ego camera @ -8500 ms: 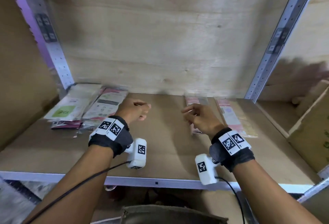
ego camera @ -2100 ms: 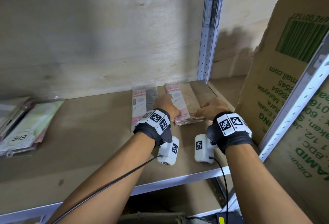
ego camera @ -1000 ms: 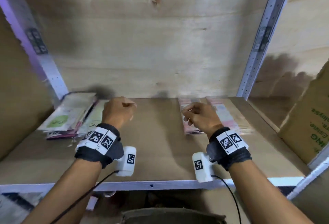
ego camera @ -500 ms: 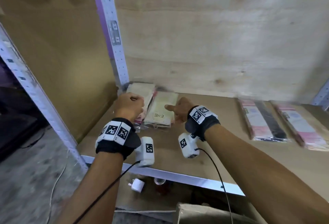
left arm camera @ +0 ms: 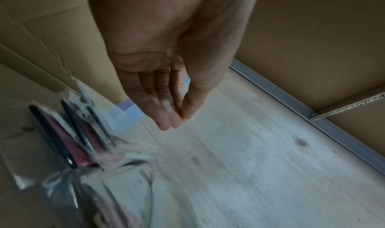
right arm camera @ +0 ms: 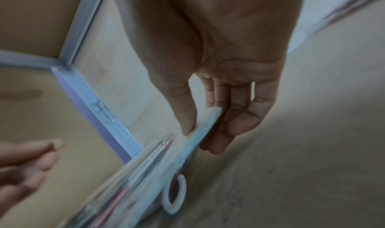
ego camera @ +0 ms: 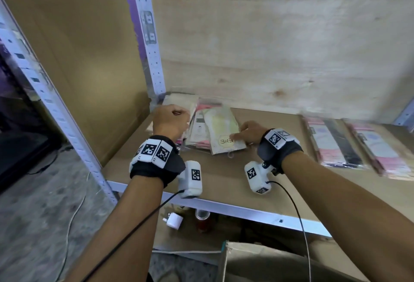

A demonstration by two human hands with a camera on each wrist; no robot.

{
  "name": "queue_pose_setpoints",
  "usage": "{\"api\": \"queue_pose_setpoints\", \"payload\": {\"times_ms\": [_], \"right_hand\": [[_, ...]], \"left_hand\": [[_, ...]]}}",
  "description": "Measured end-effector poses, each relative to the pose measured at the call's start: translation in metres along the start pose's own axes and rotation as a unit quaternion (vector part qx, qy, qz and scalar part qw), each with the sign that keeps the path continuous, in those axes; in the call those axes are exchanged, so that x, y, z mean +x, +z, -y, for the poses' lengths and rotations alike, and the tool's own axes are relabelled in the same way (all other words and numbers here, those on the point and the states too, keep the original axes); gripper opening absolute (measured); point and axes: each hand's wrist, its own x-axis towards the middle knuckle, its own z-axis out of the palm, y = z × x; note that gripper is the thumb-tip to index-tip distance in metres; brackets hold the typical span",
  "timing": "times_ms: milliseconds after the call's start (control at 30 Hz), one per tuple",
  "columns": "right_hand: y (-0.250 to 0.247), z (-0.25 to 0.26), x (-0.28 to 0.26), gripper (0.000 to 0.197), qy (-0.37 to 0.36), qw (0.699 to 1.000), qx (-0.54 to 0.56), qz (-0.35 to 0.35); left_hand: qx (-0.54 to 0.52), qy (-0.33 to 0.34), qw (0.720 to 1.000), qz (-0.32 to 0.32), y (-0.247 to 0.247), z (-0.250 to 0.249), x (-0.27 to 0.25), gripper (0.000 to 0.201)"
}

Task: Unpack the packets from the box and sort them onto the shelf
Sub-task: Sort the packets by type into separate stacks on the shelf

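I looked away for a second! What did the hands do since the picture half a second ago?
The right hand has taken hold of the top ENE packet, thumb on top and fingers underneath, and turned it a little askew on the left pile. The left hand has stayed beside the pile, holding nothing. The two pink packet piles on the right lie as before on the shelf.

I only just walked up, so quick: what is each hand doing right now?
Left hand: holds nothing, fingers loosely together above the shelf.
Right hand: pinches the edge of the top packet on the left stack.
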Motion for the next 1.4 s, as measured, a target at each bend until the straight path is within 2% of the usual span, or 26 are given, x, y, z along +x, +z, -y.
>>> {"api": "queue_pose_setpoints", "payload": {"times_ms": [100, 133, 167, 233, 333, 467, 533, 600, 633, 700, 733, 833, 933, 1000, 1133, 1267, 1400], "right_hand": [[-0.013, -0.025, -0.032, 0.017, -0.026, 0.977, 0.213, 0.002], [-0.018, -0.033, -0.044, 0.016, -0.041, 0.970, 0.241, 0.003], [-0.024, -0.041, -0.055, 0.014, -0.056, 0.966, 0.253, 0.010], [-0.038, -0.054, -0.076, 0.009, -0.083, 0.961, 0.262, 0.024], [-0.065, -0.076, -0.097, 0.024, -0.107, 0.954, 0.278, 0.040], [-0.092, -0.110, -0.117, 0.033, -0.110, 0.964, 0.240, 0.022], [-0.099, -0.126, -0.125, 0.034, -0.094, 0.966, 0.239, 0.019], [-0.106, -0.137, -0.132, 0.030, -0.087, 0.971, 0.220, 0.021], [-0.110, -0.141, -0.133, 0.028, -0.091, 0.972, 0.215, 0.015], [-0.118, -0.149, -0.133, 0.025, -0.097, 0.967, 0.236, -0.014], [-0.123, -0.152, -0.132, 0.026, -0.094, 0.960, 0.263, -0.036], [-0.131, -0.164, -0.132, 0.029, -0.075, 0.929, 0.352, -0.087], [-0.133, -0.170, -0.135, 0.032, -0.056, 0.871, 0.482, -0.078], [-0.132, -0.171, -0.135, 0.034, -0.055, 0.853, 0.514, -0.068], [-0.122, -0.163, -0.133, 0.010, -0.082, 0.870, 0.478, -0.089], [-0.112, -0.155, -0.130, 0.039, -0.094, 0.880, 0.453, -0.112], [-0.109, -0.153, -0.127, 0.031, -0.115, 0.899, 0.398, -0.143]], "left_hand": [[0.020, 0.036, 0.999, 0.008, 0.016, -0.005, -0.008, 0.007], [0.035, 0.049, 0.998, 0.010, 0.021, -0.006, -0.011, 0.005], [0.052, 0.054, 0.997, 0.013, 0.026, -0.006, -0.012, 0.012], [0.089, 0.043, 0.995, 0.031, 0.037, -0.006, -0.013, 0.032], [0.095, 0.030, 0.991, 0.086, 0.058, -0.006, -0.018, 0.049], [0.043, 0.033, 0.976, 0.211, 0.088, -0.017, -0.036, 0.025], [0.011, 0.010, 0.964, 0.267, 0.102, -0.020, -0.045, 0.033], [-0.024, -0.009, 0.951, 0.309, 0.115, -0.025, -0.054, 0.052], [-0.028, -0.006, 0.944, 0.328, 0.121, -0.027, -0.058, 0.052], [-0.029, 0.007, 0.935, 0.352, 0.132, -0.031, -0.066, 0.035], [-0.041, 0.006, 0.935, 0.352, 0.137, -0.033, -0.069, 0.030], [-0.102, -0.020, 0.944, 0.313, 0.147, -0.037, -0.076, 0.032], [-0.169, -0.062, 0.946, 0.268, 0.155, -0.042, -0.080, 0.033], [-0.209, -0.084, 0.938, 0.263, 0.162, -0.042, -0.085, 0.036], [-0.255, -0.091, 0.917, 0.291, 0.176, -0.043, -0.095, 0.042], [-0.238, -0.063, 0.909, 0.335, 0.185, -0.048, -0.101, 0.050], [-0.213, -0.015, 0.906, 0.367, 0.186, -0.049, -0.103, 0.036]]}}
